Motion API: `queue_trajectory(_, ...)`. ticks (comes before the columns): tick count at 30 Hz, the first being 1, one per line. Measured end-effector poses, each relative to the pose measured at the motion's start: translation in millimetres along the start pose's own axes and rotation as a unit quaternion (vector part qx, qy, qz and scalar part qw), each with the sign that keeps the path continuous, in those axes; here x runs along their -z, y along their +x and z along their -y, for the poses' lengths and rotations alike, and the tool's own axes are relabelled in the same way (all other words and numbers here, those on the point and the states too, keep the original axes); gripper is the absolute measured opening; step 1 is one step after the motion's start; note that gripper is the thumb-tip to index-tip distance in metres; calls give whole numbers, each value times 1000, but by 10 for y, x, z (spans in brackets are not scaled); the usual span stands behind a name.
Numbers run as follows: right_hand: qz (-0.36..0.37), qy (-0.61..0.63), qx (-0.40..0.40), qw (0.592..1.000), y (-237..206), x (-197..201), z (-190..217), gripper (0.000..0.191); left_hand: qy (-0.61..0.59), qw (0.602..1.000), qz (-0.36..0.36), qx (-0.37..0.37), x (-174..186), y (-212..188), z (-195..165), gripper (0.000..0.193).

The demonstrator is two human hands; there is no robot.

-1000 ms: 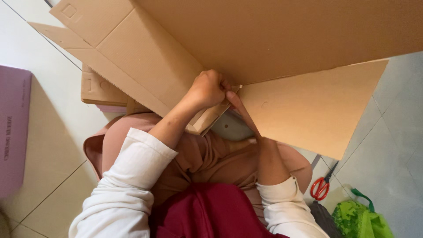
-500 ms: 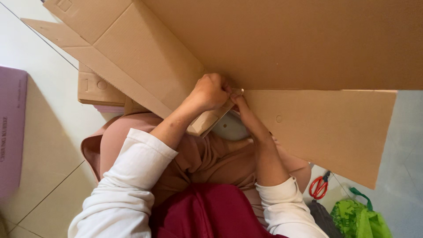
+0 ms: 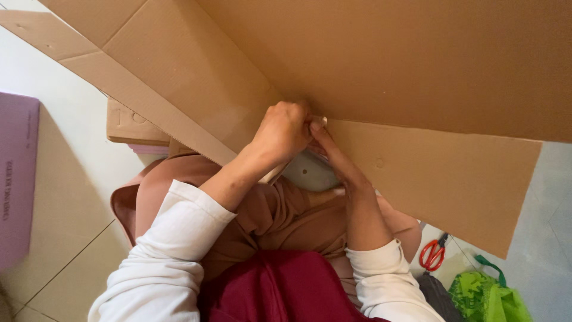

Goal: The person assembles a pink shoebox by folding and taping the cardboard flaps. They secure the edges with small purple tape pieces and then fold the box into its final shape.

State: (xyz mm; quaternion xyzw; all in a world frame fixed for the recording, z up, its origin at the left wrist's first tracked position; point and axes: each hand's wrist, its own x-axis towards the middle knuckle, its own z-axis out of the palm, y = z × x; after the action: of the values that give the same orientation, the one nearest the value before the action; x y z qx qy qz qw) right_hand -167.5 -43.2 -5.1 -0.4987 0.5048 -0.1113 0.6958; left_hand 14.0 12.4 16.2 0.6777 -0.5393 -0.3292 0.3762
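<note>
Seen from above, looking down at a seated lap in tan trousers and a dark red top, white sleeves reaching forward. Large flattened cardboard box (image 3: pixel 381 65) tipped up over the knees, filling the top of the view, so that its lower edge sits within easy reach of both hands. Left hand (image 3: pixel 285 132) curled closed at that edge, knuckles up, pinching the corner where a long side flap (image 3: pixel 435 179) folds away from the main panel; grip apparently there to steady the fold. Right hand (image 3: pixel 330 156) slid in from below, fingers stretched flat and pressed along the flap's upper edge, just beside the left hand, touching it; whether those fingers pinch anything is hidden. Small pale strip at the fingertips, possibly tape, too small to tell. Grey rounded object (image 3: pixel 310 172) resting on the lap beneath the hands, partly covered by them. Smaller folded cardboard piece (image 3: pixel 128 125) lying on the pale tiled floor (image 3: pixel 65 209) to the left, under the box's far flap. Purple board (image 3: pixel 18 179) at the left border. Red-handled scissors (image 3: pixel 432 255) on the floor at lower right, near a green bag (image 3: pixel 485 295), both well apart from the hands.
</note>
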Motion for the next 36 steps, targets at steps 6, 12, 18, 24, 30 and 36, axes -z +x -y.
queue_trajectory(6,-69,-102,7,992,99,-29,-117,58,127,979,-69,-141,-132,-88,-34,20)
queue_trajectory(12,-68,-21,61,996,-14,-84,43,44,-18,999,-34,12,-49,22,-24,12)
queue_trajectory(18,-49,-4,46,998,-70,-137,89,41,-103,988,2,113,94,111,24,27)
queue_trajectory(24,22,20,39,999,-20,-94,43,44,-117,985,33,123,74,129,114,27)
queue_trajectory(30,-14,38,80,996,-21,-138,26,38,-10,1000,-28,-6,18,58,148,8)
queue_trajectory(36,-64,44,-3,997,26,-123,3,39,150,980,-62,-111,-43,-207,-127,5)
